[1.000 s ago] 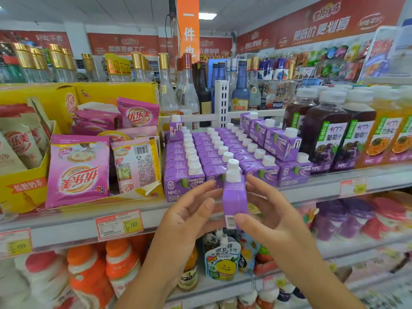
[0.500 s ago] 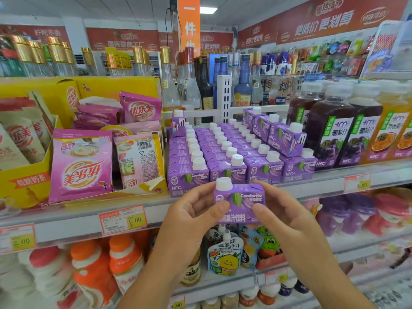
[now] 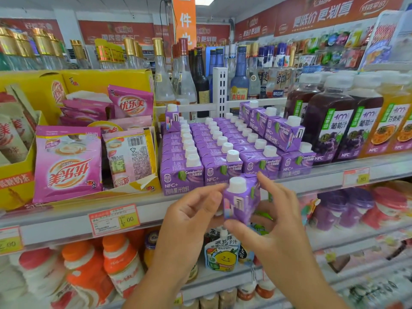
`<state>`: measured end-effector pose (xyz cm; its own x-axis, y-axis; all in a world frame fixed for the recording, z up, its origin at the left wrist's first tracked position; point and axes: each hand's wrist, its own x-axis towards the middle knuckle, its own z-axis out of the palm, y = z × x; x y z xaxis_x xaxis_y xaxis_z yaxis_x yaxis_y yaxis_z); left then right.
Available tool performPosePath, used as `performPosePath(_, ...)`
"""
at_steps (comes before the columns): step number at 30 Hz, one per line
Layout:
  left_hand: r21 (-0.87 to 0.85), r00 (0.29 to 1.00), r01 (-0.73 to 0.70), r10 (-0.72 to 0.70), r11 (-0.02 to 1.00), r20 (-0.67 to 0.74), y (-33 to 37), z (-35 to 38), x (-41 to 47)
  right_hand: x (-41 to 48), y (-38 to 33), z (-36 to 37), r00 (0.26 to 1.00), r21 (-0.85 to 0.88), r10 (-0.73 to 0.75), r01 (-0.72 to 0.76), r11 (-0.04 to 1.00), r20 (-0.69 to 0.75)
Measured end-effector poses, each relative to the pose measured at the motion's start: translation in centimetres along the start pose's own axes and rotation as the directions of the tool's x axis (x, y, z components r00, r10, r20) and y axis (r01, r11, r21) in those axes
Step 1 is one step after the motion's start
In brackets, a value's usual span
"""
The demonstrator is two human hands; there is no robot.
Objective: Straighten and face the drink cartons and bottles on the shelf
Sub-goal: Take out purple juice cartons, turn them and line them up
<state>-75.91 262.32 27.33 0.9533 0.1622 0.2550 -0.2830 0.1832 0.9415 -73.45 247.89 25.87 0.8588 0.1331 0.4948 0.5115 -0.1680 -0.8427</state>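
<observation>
Carton (image 3: 242, 201) is off the shelf (image 3: 156, 210), held in the air just below and in front of the front row (image 3: 181, 175), roughly under its second and third packs. It is upright, cap (image 3: 237, 184) on top. The narrow side panel faces me, not the brand face.

Right hand (image 3: 278, 221): thumb under the bottom corner and forefinger over the top rear edge, pinching the carton top to bottom. The other fingers sit behind it, and I cannot tell how they lie.

Left hand (image 3: 189, 217): thumb and forefinger curled in, pinching the upper left edge beside the cap. The rest are loosely curled, touching nothing.

Step in hand, as I judge it: turn the carton so its brand face points outward, matching the front row.

- Spin it about its upright axis and let the left fingertips steer.
- Hold by the edges and don't squeeze the panels; thin card probably dents.
- Find its slot first. I see no open gap in the front row from here.
- Slide it in square, cap on the same side as its neighbours.
- One tilted carton (image 3: 287, 132) lies atop the rows behind the front row's right end and likely needs doing next.
</observation>
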Motion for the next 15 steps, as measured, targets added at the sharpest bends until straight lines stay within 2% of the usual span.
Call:
performPosePath(3,0.050,1.000,0.001,-0.002,0.999,0.023,0.1,0.0,0.0,0.3,0.2,-0.3,0.998,0.132,0.041,-0.046,0.990,0.044)
performPosePath(6,0.191,0.999,-0.025,0.020,0.981,0.027,0.0,-0.4,0.5,0.3,-0.1,-1.1,0.973,0.352,0.126,-0.189,0.917,0.193)
performPosePath(9,0.216,0.996,-0.004,-0.015,0.976,0.086,0.1,-0.9,0.7,0.1,-0.1,-1.6,0.937,0.458,0.146,-0.286,0.842,0.317)
performPosePath(12,0.181,0.994,0.012,-0.030,0.983,0.101,0.4,-1.2,0.6,-0.2,0.5,-1.7,0.925,0.481,0.129,-0.301,0.824,0.357)
performPosePath(15,0.156,0.999,-0.050,0.047,0.987,0.022,0.2,-1.6,0.6,0.0,0.6,-1.7,0.960,0.393,0.121,-0.217,0.894,0.255)
